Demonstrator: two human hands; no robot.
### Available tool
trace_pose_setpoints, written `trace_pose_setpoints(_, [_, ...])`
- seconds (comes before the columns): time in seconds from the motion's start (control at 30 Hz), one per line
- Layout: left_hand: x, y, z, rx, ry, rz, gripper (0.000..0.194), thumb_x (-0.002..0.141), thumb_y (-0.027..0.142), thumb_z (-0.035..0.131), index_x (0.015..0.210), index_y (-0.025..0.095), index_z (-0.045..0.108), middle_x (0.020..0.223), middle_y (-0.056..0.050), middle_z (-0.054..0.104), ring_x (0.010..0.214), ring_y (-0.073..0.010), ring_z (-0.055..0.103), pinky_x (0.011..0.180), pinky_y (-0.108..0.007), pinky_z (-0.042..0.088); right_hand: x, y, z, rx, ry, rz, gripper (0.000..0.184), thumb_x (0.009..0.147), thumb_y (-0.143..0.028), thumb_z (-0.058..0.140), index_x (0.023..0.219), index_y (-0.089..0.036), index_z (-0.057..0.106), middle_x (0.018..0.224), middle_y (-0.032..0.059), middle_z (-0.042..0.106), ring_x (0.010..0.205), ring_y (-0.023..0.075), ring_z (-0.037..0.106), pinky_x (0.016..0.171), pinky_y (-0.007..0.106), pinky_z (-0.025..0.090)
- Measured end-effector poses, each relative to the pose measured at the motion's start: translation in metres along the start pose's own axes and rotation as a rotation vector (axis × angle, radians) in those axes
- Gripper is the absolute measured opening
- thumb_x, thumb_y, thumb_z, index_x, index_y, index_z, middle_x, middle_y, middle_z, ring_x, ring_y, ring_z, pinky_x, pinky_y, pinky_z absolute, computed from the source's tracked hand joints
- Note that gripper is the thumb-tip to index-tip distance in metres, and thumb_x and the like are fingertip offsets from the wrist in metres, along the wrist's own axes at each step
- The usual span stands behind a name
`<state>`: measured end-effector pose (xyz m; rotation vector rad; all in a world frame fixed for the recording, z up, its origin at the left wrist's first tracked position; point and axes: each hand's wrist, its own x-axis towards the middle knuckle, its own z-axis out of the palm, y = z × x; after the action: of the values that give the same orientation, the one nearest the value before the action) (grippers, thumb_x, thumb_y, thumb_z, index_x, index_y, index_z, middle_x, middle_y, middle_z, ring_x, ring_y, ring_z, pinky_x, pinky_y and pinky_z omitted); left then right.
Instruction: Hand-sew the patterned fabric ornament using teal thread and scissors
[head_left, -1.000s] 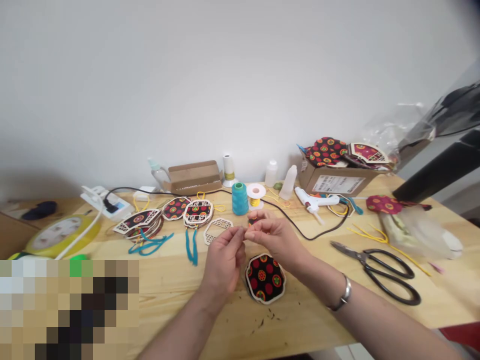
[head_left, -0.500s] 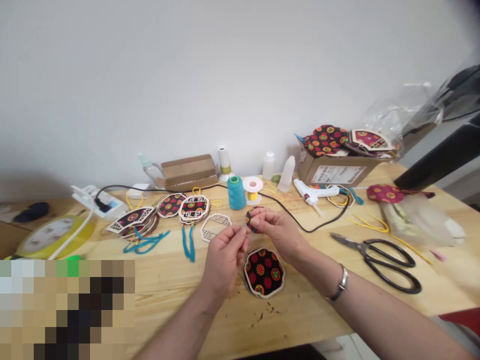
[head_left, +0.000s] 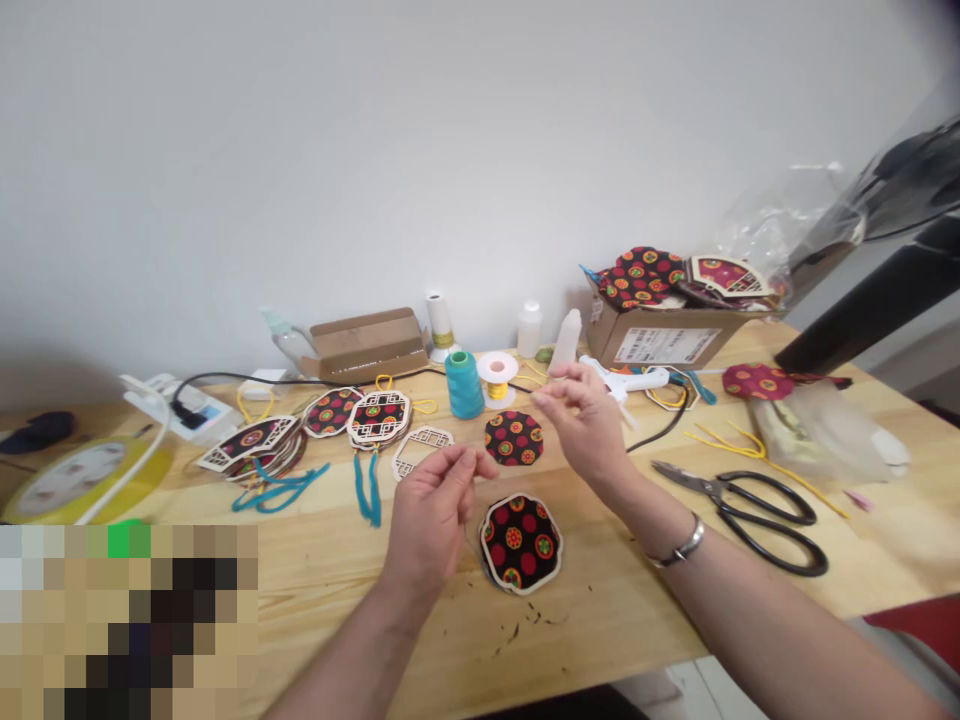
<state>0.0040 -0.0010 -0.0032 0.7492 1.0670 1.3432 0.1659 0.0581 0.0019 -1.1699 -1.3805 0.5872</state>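
My left hand (head_left: 435, 505) hovers low over the wooden table (head_left: 600, 640), thumb and forefinger pinched together; what they hold is too small to make out. My right hand (head_left: 581, 415) is raised further back and to the right, its fingertips also pinched. Between the hands a round black fabric patch (head_left: 514, 437) with red and yellow dots lies flat on the table. A padded piece of the same fabric with a cream rim (head_left: 520, 541) rests just right of my left hand.
Behind the hands stand a teal thread cone (head_left: 463, 385) and a yellow cord spool (head_left: 497, 374). A glue gun (head_left: 630, 379), black scissors (head_left: 750, 500) and a cardboard box of fabric pieces (head_left: 660, 340) sit to the right. Finished ornaments (head_left: 379, 418) lie to the left.
The round fabric patch has left my right hand and now lies on the table. My right hand has risen and moved right, away from my left hand.
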Motion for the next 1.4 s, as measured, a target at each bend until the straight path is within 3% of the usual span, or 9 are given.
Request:
trace_pose_setpoints(0.13, [0.0,0.002,0.001,-0.1,-0.028,-0.039,0.019,0.065,0.027,0.076,0.073,0.013,0.067,0.055,0.004,0.054,0.038,0.0002,0.026,0.038,-0.015,0.019,-0.019,-0.005,0.013,0.213,-0.339,0.119,0.011,0.074,-0.026,0.067,0.066,-0.02,0.072,0.095,0.0069,0.057,0.107,0.0223,0.049,0.094,0.041,0.037])
trace_pose_setpoints(0.2, [0.0,0.002,0.0,-0.123,-0.079,-0.08,0.018,0.062,0.026,0.078,0.071,0.013,0.068,0.049,0.007,0.046,0.038,-0.0008,0.026,0.038,-0.015,0.019,-0.026,-0.009,0.017,0.303,-0.402,0.171,0.01,0.074,-0.026,0.068,0.066,-0.021,0.073,0.094,0.0063,0.059,0.11,0.0218,0.048,0.094,0.039,0.038])
trace_pose_setpoints(0.33, [0.0,0.0,0.0,-0.034,-0.11,-0.068,0.018,0.064,0.028,0.077,0.071,0.013,0.069,0.043,0.008,0.039,0.039,-0.0018,0.026,0.039,-0.016,0.019,-0.031,-0.011,0.02,0.41,-0.397,0.268,0.011,0.071,-0.026,0.07,0.062,-0.021,0.072,0.094,0.005,0.059,0.11,0.0215,0.048,0.095,0.038,0.036])
trace_pose_setpoints(0.6, [0.002,-0.005,-0.001,0.003,-0.095,-0.054,0.018,0.067,0.028,0.075,0.074,0.012,0.07,0.042,0.008,0.038,0.04,-0.0023,0.027,0.04,-0.017,0.018,-0.032,-0.008,0.018,0.542,-0.44,0.416,0.011,0.07,-0.031,0.072,0.065,-0.021,0.073,0.098,0.005,0.06,0.109,0.0217,0.049,0.095,0.038,0.036])
trace_pose_setpoints(1.1, [0.002,-0.003,0.002,0.0,-0.126,-0.058,0.017,0.065,0.028,0.075,0.07,0.012,0.071,0.045,0.006,0.044,0.039,-0.0021,0.026,0.04,-0.018,0.018,-0.032,-0.004,0.018,0.602,-0.481,0.43,0.022,0.073,-0.034,0.069,0.058,-0.018,0.067,0.091,0.005,0.062,0.109,0.0194,0.047,0.096,0.033,0.033])
trace_pose_setpoints(1.4, [0.0,0.0,0.0,0.01,-0.131,-0.033,0.017,0.065,0.027,0.074,0.068,0.011,0.071,0.047,0.005,0.044,0.04,-0.002,0.026,0.04,-0.018,0.017,-0.031,0.003,0.02,0.614,-0.485,0.449,0.025,0.075,-0.042,0.065,0.073,-0.017,0.068,0.08,0.0015,0.06,0.07,0.0121,0.05,0.071,0.028,0.04])
